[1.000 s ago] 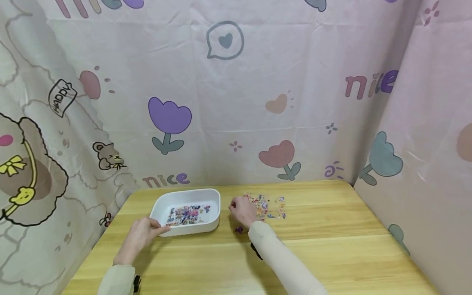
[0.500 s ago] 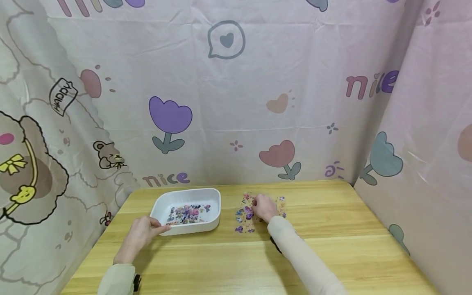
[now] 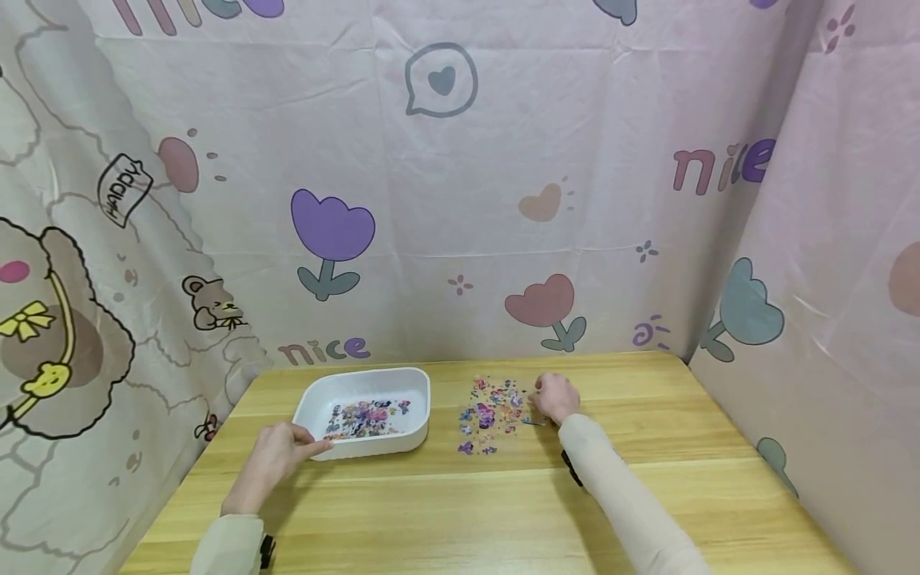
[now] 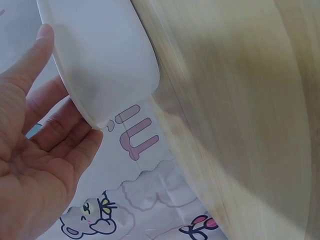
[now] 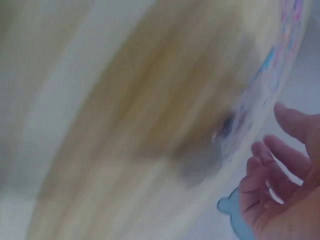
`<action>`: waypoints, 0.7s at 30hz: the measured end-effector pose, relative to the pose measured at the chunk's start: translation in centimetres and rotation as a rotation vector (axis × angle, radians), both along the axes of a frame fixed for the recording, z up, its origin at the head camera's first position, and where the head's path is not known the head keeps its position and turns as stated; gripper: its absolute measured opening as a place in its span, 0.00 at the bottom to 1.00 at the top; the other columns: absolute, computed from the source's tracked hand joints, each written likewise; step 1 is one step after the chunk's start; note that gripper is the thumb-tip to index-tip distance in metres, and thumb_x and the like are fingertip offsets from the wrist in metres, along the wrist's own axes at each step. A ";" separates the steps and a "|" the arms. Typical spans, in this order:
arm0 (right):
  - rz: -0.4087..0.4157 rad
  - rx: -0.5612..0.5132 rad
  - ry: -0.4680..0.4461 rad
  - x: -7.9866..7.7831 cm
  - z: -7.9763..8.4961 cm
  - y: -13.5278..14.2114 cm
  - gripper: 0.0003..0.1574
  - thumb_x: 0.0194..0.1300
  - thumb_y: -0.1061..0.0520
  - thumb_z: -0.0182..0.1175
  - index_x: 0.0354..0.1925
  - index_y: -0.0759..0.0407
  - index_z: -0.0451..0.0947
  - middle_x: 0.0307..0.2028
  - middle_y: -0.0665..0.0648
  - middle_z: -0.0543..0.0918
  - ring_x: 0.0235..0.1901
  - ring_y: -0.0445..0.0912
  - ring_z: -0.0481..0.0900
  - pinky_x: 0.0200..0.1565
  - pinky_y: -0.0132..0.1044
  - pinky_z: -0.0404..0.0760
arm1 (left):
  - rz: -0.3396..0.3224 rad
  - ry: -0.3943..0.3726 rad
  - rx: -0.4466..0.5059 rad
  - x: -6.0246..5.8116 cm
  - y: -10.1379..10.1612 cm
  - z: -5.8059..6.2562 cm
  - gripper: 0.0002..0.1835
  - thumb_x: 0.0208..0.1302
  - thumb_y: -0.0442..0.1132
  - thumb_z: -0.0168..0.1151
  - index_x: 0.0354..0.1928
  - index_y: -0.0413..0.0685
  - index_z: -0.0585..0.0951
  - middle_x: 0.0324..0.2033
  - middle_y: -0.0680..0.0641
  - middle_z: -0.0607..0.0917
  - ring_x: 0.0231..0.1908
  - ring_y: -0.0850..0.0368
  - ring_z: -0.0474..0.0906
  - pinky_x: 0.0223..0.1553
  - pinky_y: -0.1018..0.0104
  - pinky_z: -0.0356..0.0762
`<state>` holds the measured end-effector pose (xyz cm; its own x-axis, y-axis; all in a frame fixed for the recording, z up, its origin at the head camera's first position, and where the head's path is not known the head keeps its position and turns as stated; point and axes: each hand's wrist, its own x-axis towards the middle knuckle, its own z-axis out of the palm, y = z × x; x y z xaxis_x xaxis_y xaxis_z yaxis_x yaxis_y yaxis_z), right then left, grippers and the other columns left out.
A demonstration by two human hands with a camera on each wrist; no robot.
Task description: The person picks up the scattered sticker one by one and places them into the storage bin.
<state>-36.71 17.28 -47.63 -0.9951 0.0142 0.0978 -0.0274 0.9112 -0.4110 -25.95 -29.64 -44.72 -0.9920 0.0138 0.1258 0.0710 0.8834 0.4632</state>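
My left hand [image 3: 276, 457] grips the near left corner of a white rectangular plastic tub [image 3: 424, 419]. In the left wrist view the thumb [image 4: 45, 37] lies along the rim while the other fingers bend at the tub's end. Small multicoloured flower-like bits [image 3: 366, 417] cover part of the tub's floor. To the right of the tub, a similar patch of bits [image 3: 485, 415] spreads over the wooden table. My right hand [image 3: 557, 397] hovers at that patch's right edge. Loosely curled fingers [image 5: 260, 195] stand apart from the thumb in the right wrist view, with nothing visible between them.
The light wooden table [image 3: 460, 519] reaches back to a patterned cloth curtain [image 3: 460, 200]. More of this cloth hangs at the left and right sides. A thin blue piece [image 3: 533, 422] lies at the patch's lower right.
My right hand has travelled rightward from beside the tub, across the colourful patch to its right edge, uncovering the bits on the left and middle. The left hand and tub stay put.
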 end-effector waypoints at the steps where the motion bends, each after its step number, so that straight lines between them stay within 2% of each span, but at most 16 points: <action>1: 0.005 -0.004 -0.001 -0.1 0.0 0.4 0.24 0.62 0.53 0.67 0.54 0.61 0.80 0.52 0.65 0.83 0.49 0.60 0.81 0.46 0.56 0.81 | -0.003 0.007 -0.006 0.0 0.0 0.0 0.19 0.55 0.56 0.71 0.29 0.45 0.88 0.29 0.49 0.86 0.27 0.57 0.71 0.28 0.66 0.70; 3: 0.031 0.012 -0.011 -0.1 0.1 1.0 0.30 0.61 0.52 0.67 0.59 0.62 0.77 0.56 0.67 0.80 0.54 0.64 0.77 0.49 0.59 0.79 | -0.009 0.017 -0.018 -0.1 -0.1 0.0 0.19 0.55 0.56 0.71 0.29 0.45 0.88 0.29 0.48 0.87 0.28 0.58 0.73 0.29 0.64 0.72; 5: 0.055 0.037 -0.032 -0.2 -0.1 1.6 0.31 0.61 0.51 0.68 0.60 0.61 0.77 0.57 0.67 0.80 0.56 0.65 0.75 0.50 0.60 0.79 | -0.011 0.023 -0.027 -0.1 -0.1 0.0 0.19 0.55 0.56 0.72 0.29 0.46 0.88 0.29 0.48 0.87 0.29 0.57 0.74 0.31 0.61 0.75; 9: 0.059 0.079 -0.061 -0.3 -0.4 2.5 0.24 0.59 0.47 0.70 0.50 0.59 0.83 0.52 0.64 0.83 0.51 0.61 0.78 0.47 0.55 0.80 | -0.015 0.025 -0.036 -0.1 -0.1 0.0 0.19 0.55 0.57 0.71 0.29 0.46 0.88 0.30 0.47 0.87 0.31 0.55 0.78 0.36 0.54 0.79; 12: 0.047 0.064 -0.070 -0.2 -0.5 3.0 0.23 0.57 0.46 0.72 0.45 0.60 0.83 0.48 0.62 0.84 0.47 0.57 0.80 0.45 0.52 0.81 | -0.012 0.012 -0.032 0.0 -0.1 0.1 0.19 0.55 0.57 0.71 0.28 0.47 0.88 0.31 0.47 0.87 0.32 0.55 0.78 0.37 0.53 0.79; 14: 0.047 0.055 -0.087 -0.2 -0.5 3.3 0.27 0.56 0.46 0.72 0.48 0.61 0.82 0.49 0.63 0.84 0.47 0.57 0.79 0.46 0.52 0.80 | -0.008 0.002 -0.032 0.0 -0.2 0.1 0.19 0.55 0.57 0.71 0.28 0.47 0.88 0.30 0.47 0.87 0.31 0.56 0.77 0.36 0.54 0.79; 18: 0.048 0.043 -0.123 0.0 -0.2 3.9 0.41 0.54 0.43 0.74 0.59 0.64 0.75 0.54 0.67 0.80 0.54 0.63 0.76 0.52 0.57 0.78 | -0.007 -0.003 -0.027 0.0 -0.2 0.1 0.19 0.54 0.58 0.71 0.28 0.48 0.87 0.30 0.49 0.87 0.30 0.57 0.76 0.35 0.57 0.78; 21: 0.060 0.049 -0.134 0.2 0.2 4.2 0.47 0.51 0.42 0.75 0.61 0.66 0.73 0.56 0.68 0.79 0.55 0.66 0.74 0.53 0.61 0.76 | -0.001 -0.007 -0.020 0.0 -0.2 0.0 0.19 0.54 0.58 0.71 0.27 0.48 0.87 0.28 0.50 0.87 0.29 0.57 0.75 0.33 0.60 0.77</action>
<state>-36.54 21.53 -47.42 -0.9982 -0.0472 -0.0370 -0.0302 0.9287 -0.3695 -25.97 -29.79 -44.68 -0.9928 0.0175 0.1188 0.0691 0.8924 0.4458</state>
